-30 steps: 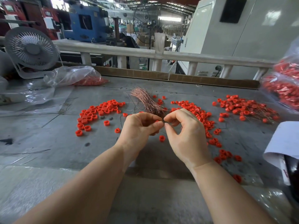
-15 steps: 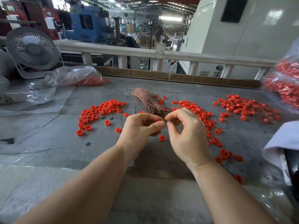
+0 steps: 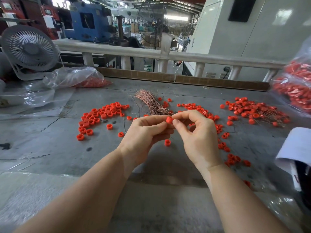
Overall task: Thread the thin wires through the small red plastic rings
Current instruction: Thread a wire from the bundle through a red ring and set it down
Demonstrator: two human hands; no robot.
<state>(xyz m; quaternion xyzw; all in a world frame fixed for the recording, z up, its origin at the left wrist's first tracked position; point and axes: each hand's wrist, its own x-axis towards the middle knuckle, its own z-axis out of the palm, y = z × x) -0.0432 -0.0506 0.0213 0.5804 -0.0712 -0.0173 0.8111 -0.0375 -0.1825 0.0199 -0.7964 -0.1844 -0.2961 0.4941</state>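
- A small red plastic ring (image 3: 169, 119) sits raised above the middle of the worktop (image 3: 50, 148), pinched between both hands; whether a wire passes through it cannot be told.
- The left hand (image 3: 144, 132) has its fingers curled, its fingertips against the ring's left side; the right hand (image 3: 198, 133) pinches the ring's right side between thumb and forefinger, the other fingers curled.
- Just beyond the hands lies a bundle of thin copper wires (image 3: 151, 103), fanned toward the far edge.
- One loose ring (image 3: 167, 142) lies on the worktop below the hands.
- A cluster of plain rings (image 3: 102, 115) spreads to the left of the bundle; a strip of rings (image 3: 218, 130) runs along the right of the hands toward the near edge.
- Toward the far right lies a heap of rings with wires (image 3: 254, 110) sticking out of them.
- At the right edge bulges a clear bag of red parts (image 3: 296, 88); near the far left corner lies another plastic bag (image 3: 74, 78), beside a white desk fan (image 3: 29, 49).
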